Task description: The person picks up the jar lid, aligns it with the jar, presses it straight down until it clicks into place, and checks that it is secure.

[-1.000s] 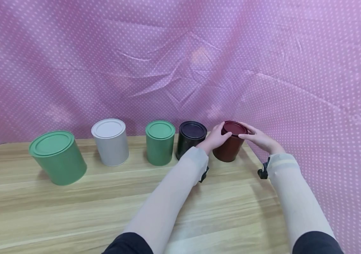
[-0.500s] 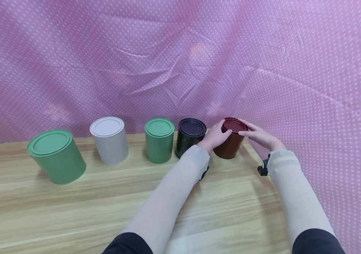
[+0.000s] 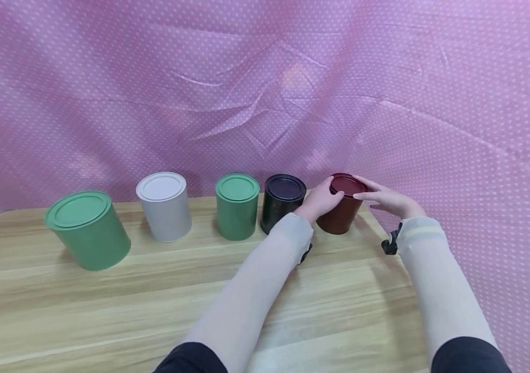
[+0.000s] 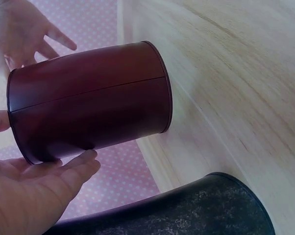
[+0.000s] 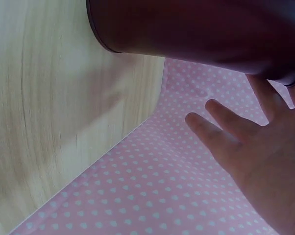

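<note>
Five lidded cylindrical tins stand in a row along the far edge of a wooden table (image 3: 106,305) before a pink dotted cloth (image 3: 265,93). The dark red tin (image 3: 342,207), at about 1 o'clock from the table's centre, ends the row on the right, near the table's right edge. The left hand (image 3: 322,199) cups its left side, fingers (image 4: 74,169) loosely curved against the wall and thumb on the lid rim. The right hand (image 3: 383,199) reaches to the lid from 3 o'clock, fingers (image 5: 221,129) nearly straight and spread; only their tips meet the rim, and no firm grip shows. The black tin (image 3: 282,202) stands just beside it at 9 o'clock, apart. Farther left stand a small green tin (image 3: 237,206), a white tin (image 3: 164,206) and a large green tin (image 3: 88,229). No brand, label or writing is legible on any tin.
</note>
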Tool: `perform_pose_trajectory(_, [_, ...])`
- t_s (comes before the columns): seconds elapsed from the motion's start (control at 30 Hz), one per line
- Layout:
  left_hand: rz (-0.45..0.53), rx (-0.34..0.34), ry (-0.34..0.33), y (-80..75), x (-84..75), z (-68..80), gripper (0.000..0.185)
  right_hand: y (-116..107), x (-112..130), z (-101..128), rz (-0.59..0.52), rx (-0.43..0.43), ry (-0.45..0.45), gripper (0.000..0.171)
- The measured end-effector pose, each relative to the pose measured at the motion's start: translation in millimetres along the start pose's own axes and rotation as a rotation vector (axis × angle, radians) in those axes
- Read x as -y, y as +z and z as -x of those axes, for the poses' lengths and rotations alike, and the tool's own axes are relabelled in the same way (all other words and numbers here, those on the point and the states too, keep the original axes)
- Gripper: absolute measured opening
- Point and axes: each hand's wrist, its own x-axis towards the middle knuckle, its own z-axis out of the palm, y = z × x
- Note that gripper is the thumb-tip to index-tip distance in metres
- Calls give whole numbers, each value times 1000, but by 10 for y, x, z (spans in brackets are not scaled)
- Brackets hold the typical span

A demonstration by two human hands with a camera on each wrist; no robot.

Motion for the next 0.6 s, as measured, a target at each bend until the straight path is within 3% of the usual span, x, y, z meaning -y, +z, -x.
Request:
perform_pose_trajectory(0.33, [-26, 6, -24, 2, -57, 9, 60, -6, -11, 15, -47, 4, -16, 71])
perform_pose_trajectory(0.6, [-84, 34, -33, 12, -74, -81, 58, -39, 16, 18, -6, -4, -42, 73])
